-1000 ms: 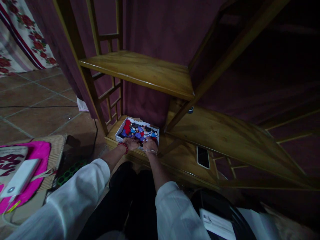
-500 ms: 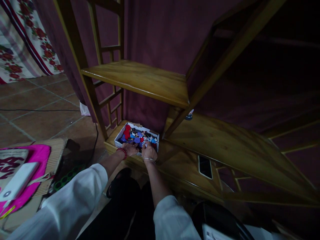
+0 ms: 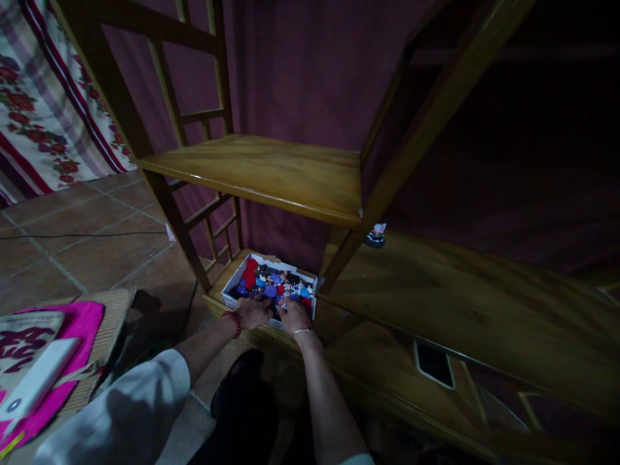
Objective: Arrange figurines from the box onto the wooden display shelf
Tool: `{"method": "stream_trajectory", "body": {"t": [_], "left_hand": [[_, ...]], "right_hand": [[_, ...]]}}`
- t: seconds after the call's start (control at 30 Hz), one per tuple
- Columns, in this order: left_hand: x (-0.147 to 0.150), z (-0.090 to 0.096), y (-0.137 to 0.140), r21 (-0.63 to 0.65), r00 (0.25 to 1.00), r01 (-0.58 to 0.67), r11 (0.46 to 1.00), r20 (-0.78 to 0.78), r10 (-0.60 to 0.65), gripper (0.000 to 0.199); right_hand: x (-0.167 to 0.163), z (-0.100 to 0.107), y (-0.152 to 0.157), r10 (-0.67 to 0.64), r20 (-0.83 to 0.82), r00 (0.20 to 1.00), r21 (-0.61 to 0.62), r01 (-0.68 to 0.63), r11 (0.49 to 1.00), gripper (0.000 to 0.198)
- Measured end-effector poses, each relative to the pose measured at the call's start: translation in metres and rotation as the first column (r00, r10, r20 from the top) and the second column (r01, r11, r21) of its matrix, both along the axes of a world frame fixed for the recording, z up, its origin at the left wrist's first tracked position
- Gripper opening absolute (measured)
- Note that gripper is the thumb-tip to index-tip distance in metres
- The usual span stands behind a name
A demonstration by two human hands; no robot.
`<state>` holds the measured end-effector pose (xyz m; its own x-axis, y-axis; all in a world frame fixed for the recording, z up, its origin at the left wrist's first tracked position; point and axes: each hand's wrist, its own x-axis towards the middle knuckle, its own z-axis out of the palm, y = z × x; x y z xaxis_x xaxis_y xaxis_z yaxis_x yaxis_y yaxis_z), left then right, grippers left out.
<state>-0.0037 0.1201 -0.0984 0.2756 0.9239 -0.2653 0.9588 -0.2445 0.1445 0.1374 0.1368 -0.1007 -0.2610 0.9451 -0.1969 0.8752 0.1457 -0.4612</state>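
Observation:
A shallow white cardboard box (image 3: 231,299) sits on the low shelf, filled with several small colourful figures (image 3: 269,290) in red, purple, blue, black and white. My left hand (image 3: 254,312), with a red bead bracelet at the wrist, reaches over the near rim, fingers stretched among the figures. Close on its right, my right hand (image 3: 294,315), wearing a silver bangle, dips into the box with fingers bent together. Whatever lies between those fingertips is too small and dim to make out.
The wooden shelf board (image 3: 261,171) and a slanted post (image 3: 407,148) overhang the box. A small figurine (image 3: 376,236) stands on the right shelf. A phone-like dark slab (image 3: 434,365) lies lower right. Leftward are a pink mat (image 3: 90,316) and a white device (image 3: 41,374).
The view has shifted, so the shelf and box appear lower and slightly larger. Both hands stay at the box's near side, with slight finger movement.

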Motion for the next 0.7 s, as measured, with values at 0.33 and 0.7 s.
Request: {"method": "stream_trajectory", "body": {"t": [0.33, 0.7], "left_hand": [[-0.017, -0.009, 0.032, 0.043, 0.968, -0.238, 0.97, 0.087, 0.234, 0.032], [-0.013, -0.018, 0.069, 0.22, 0.961, -0.264, 0.939, 0.149, 0.235, 0.04]], "right_hand": [[0.012, -0.012, 0.007, 0.015, -0.079, 0.997, 0.054, -0.011, 0.998, 0.021], [0.011, -0.008, 0.005, 0.04, -0.083, 0.996, 0.072, -0.034, 0.997, 0.019]]}}
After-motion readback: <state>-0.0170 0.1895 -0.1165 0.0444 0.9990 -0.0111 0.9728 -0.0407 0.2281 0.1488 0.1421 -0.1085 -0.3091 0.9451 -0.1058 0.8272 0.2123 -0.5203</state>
